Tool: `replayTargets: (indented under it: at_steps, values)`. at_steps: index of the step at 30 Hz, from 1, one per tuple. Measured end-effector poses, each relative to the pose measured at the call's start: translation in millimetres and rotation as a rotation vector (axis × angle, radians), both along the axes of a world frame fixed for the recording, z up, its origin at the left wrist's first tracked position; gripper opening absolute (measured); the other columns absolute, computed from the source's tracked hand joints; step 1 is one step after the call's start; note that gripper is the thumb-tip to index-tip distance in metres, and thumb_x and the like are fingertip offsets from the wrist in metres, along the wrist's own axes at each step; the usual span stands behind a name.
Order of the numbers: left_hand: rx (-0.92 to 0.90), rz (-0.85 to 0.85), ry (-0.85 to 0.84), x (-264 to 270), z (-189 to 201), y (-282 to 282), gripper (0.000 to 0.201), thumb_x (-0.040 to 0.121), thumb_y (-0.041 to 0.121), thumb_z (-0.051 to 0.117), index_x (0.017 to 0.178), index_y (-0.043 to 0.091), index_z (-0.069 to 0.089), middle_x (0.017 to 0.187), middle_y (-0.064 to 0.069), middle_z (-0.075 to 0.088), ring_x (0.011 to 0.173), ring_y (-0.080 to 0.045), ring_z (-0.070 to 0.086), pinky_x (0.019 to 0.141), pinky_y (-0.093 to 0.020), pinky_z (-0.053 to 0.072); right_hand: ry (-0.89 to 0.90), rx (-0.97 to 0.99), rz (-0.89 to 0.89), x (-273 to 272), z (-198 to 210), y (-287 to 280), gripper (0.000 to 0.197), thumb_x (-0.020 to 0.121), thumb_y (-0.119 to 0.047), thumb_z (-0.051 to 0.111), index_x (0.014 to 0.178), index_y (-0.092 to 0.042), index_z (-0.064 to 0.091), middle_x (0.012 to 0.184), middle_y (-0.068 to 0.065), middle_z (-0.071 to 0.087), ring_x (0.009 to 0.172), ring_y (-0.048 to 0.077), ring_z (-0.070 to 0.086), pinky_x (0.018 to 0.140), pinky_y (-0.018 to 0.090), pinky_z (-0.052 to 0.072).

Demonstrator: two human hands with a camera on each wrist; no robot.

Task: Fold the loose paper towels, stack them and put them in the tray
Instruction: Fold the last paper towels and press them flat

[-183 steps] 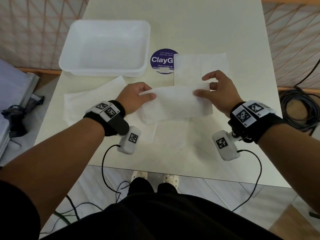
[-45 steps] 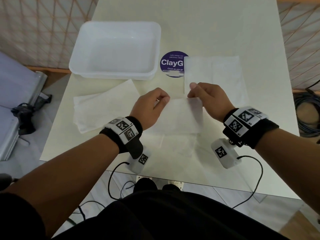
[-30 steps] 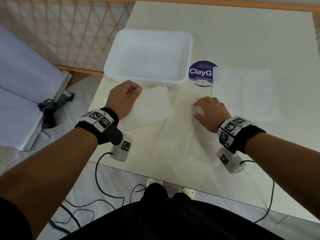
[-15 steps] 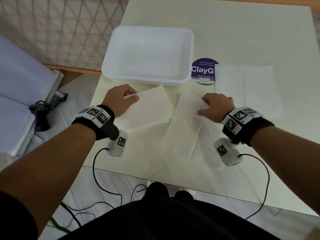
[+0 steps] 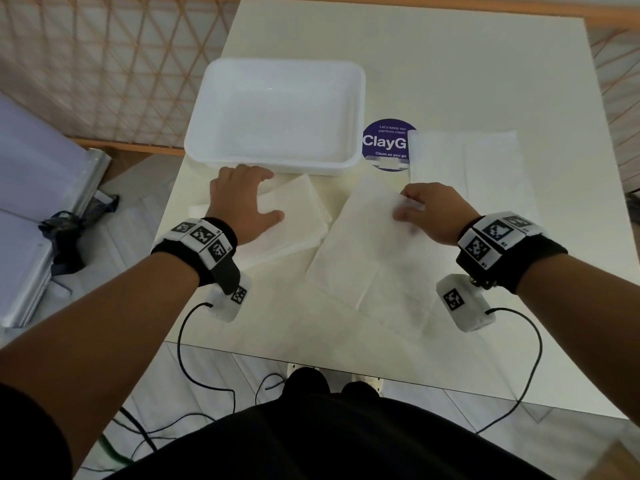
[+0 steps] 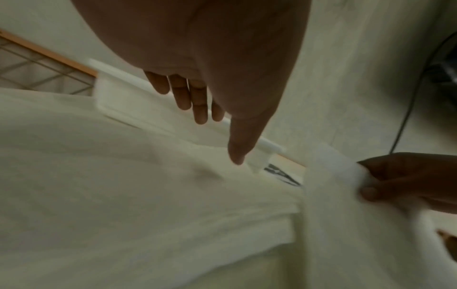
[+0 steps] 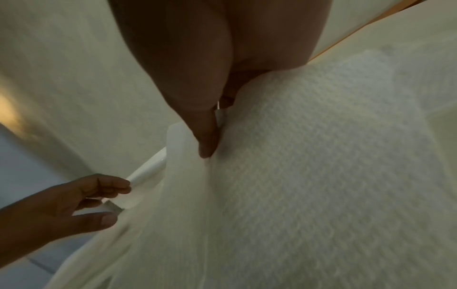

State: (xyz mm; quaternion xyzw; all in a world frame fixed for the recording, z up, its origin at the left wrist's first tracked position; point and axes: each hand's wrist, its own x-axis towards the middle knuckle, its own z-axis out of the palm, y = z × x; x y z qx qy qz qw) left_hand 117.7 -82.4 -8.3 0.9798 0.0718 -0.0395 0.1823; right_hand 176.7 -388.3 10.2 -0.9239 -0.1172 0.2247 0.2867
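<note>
The white plastic tray point(image 5: 358, 109) stands at the back left of the table with nothing in it. Just in front of it lies a folded paper towel point(image 5: 298, 220). My left hand point(image 5: 256, 199) is spread over that towel's left part with straight fingers point(image 6: 197, 101) and holds nothing. To its right lies a second, creased paper towel point(image 5: 374, 258), turned at an angle. My right hand point(image 5: 403, 204) pinches its far corner between thumb and fingers point(image 7: 207, 144). A third towel point(image 5: 467, 161) lies flat at the back right.
A round purple sticker point(image 5: 384, 142) sits between the tray and the third towel. The table's near edge point(image 5: 346, 365) is close below my wrists, with cables hanging over it. An orange lattice fence point(image 5: 104, 64) runs along the left.
My left hand has let go of the left towel's corner and its fingers have spread out flat. My right hand keeps its pinch on the angled towel's corner.
</note>
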Motion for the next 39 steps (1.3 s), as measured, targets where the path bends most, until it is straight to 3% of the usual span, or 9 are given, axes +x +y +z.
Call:
replayTargets:
  at_steps: [5,9,14,17,24,27,33,37,39]
  values:
    - [-0.569,-0.044,0.194,-4.2,12.0,-70.7,0.081,0.069,0.063,0.069,0.133,0.024,0.041,0.126,0.008,0.053,0.12,-0.009,0.048,0.101,-0.028,0.039,0.032,0.157,-0.099,1.0,12.7,-18.8,0.02,0.086,-0.025,0.067,0.079,-0.008,0.058,0.072,0.002,0.055,0.063,0.014,0.049,0.059,0.024,0.038]
    - [-0.467,-0.066,0.288,-1.7,2.4,-105.4,0.077,0.076,0.044,0.076,0.139,0.022,0.037,0.14,-0.002,0.047,0.133,-0.015,0.041,0.098,-0.023,0.032,0.051,0.233,-0.21,-2.1,8.9,-46.1,0.02,0.086,-0.025,0.067,0.084,-0.007,0.061,0.07,0.001,0.057,0.062,0.014,0.052,0.062,0.023,0.042]
    - [-0.44,-0.069,0.083,7.4,3.5,-119.0,0.022,0.084,0.031,0.07,0.103,0.022,0.065,0.098,0.007,0.065,0.092,-0.014,0.059,0.077,-0.021,0.038,0.137,0.301,-0.315,-14.0,-13.7,-85.8,0.008,0.082,-0.009,0.07,0.082,-0.014,0.063,0.072,0.002,0.067,0.065,0.013,0.061,0.071,0.03,0.05]
    - [-0.383,-0.112,-0.004,10.2,6.5,-126.4,0.01,0.085,0.032,0.069,0.089,0.024,0.066,0.085,0.01,0.062,0.085,-0.014,0.056,0.074,-0.024,0.037,0.15,0.293,-0.319,-20.1,-23.8,-98.5,0.021,0.082,-0.009,0.07,0.091,0.007,0.061,0.087,0.026,0.065,0.072,0.021,0.061,0.079,0.039,0.055]
    - [-0.256,-0.343,-0.117,-15.6,-16.3,-134.5,0.014,0.083,0.024,0.072,0.096,0.022,0.075,0.104,0.004,0.069,0.097,-0.016,0.052,0.086,-0.027,0.037,0.043,0.139,-0.222,-31.6,-33.6,-114.1,0.016,0.085,-0.006,0.062,0.086,-0.019,0.07,0.082,-0.002,0.062,0.065,-0.001,0.053,0.065,0.015,0.037]
    - [-0.192,-0.382,-0.02,-28.0,-27.5,-132.8,0.027,0.08,0.019,0.074,0.107,0.021,0.073,0.121,0.001,0.066,0.115,-0.026,0.051,0.102,-0.038,0.037,0.012,0.065,-0.175,-33.8,-37.4,-117.8,0.026,0.087,-0.004,0.055,0.094,-0.023,0.073,0.1,-0.001,0.058,0.084,0.011,0.053,0.077,0.017,0.036]
    - [-0.2,-0.327,0.104,-40.6,-24.8,-132.1,0.066,0.066,0.051,0.054,0.128,0.028,0.058,0.142,0.01,0.047,0.14,-0.015,0.028,0.115,-0.036,0.021,-0.148,0.042,-0.164,-37.3,-30.7,-113.2,0.044,0.09,0.003,0.036,0.114,-0.017,0.066,0.122,0.007,0.056,0.109,0.022,0.054,0.084,0.019,0.034]
    - [-0.255,-0.341,0.049,-36.6,-21.4,-149.5,0.058,0.083,0.033,0.047,0.138,0.016,0.049,0.152,0.0,0.035,0.145,-0.016,0.021,0.119,-0.032,0.013,-0.299,-0.049,0.099,-54.2,-26.3,-89.0,0.037,0.093,-0.006,0.041,0.12,-0.017,0.062,0.128,0.002,0.058,0.118,0.024,0.047,0.094,0.029,0.036]
    - [-0.212,-0.45,0.075,-33.5,-23.6,-167.5,0.055,0.095,0.028,0.044,0.147,0.011,0.034,0.157,-0.006,0.023,0.148,-0.021,0.013,0.12,-0.035,0.008,-0.289,-0.198,0.256,-65.8,-33.2,-76.1,0.042,0.097,-0.018,0.04,0.137,-0.02,0.047,0.147,-0.001,0.043,0.136,0.025,0.032,0.107,0.038,0.027]
